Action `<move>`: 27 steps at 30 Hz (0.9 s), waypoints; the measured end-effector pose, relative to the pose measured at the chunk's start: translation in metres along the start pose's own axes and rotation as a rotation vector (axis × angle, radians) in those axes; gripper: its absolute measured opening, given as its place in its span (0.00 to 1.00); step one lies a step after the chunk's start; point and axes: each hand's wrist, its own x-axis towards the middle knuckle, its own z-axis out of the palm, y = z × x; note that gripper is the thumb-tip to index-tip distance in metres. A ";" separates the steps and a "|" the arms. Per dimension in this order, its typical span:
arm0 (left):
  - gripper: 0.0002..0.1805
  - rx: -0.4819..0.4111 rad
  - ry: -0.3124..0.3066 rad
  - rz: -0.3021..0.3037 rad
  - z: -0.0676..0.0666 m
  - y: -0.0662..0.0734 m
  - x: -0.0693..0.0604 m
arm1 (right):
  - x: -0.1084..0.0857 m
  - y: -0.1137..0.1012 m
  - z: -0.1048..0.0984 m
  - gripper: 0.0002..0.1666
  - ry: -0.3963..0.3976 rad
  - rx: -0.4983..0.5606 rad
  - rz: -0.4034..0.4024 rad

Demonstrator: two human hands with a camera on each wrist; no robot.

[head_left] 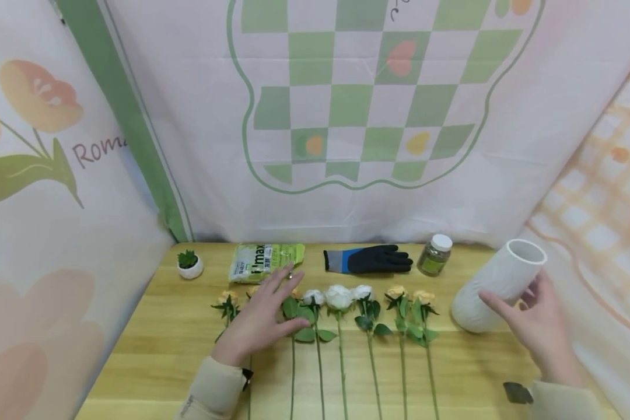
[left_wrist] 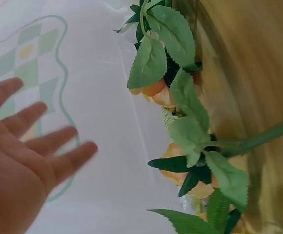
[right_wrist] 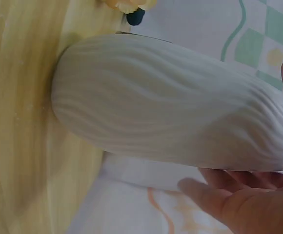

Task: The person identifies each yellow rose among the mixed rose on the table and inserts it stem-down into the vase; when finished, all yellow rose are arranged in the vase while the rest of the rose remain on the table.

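Note:
A white ribbed vase point(head_left: 496, 289) stands at the table's right side, its round mouth facing up; it leans in the head view. My right hand point(head_left: 543, 326) holds it, thumb across the front and fingers round the far right side, partly hidden. Its rippled wall point(right_wrist: 166, 102) fills the right wrist view. Over the left end of a row of artificial roses, my left hand point(head_left: 265, 318) hovers with spread fingers and holds nothing. It hides parts of the orange roses point(head_left: 228, 298). White roses point(head_left: 339, 297) lie mid-row, with yellow roses point(head_left: 424, 298) nearest the vase.
Along the back of the wooden table point(head_left: 152, 338) are a small potted succulent point(head_left: 189, 265), a green-and-white packet point(head_left: 262, 262), a black-and-blue work glove point(head_left: 370, 259) and a white-lidded jar point(head_left: 434, 255). Printed fabric point(head_left: 205, 175) hangs behind and at both sides.

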 end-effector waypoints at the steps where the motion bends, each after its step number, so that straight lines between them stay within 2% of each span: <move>1: 0.57 -0.026 0.000 0.009 -0.002 -0.001 -0.002 | 0.002 0.003 0.002 0.61 0.007 0.000 -0.007; 5: 0.58 -0.109 0.020 0.054 -0.010 -0.010 -0.013 | 0.006 0.013 0.004 0.55 0.048 -0.032 -0.010; 12: 0.57 -0.142 0.064 0.086 -0.025 -0.043 -0.046 | 0.005 0.018 0.001 0.55 0.085 -0.102 0.019; 14: 0.54 -0.151 0.050 0.071 -0.027 -0.051 -0.056 | 0.006 0.017 0.001 0.55 0.086 -0.100 0.018; 20: 0.44 -0.105 -0.015 -0.055 -0.029 -0.069 -0.079 | 0.005 0.015 -0.001 0.56 0.070 -0.093 0.012; 27: 0.39 -0.103 -0.047 -0.089 -0.024 -0.083 -0.091 | 0.004 0.014 0.001 0.57 0.044 -0.103 0.020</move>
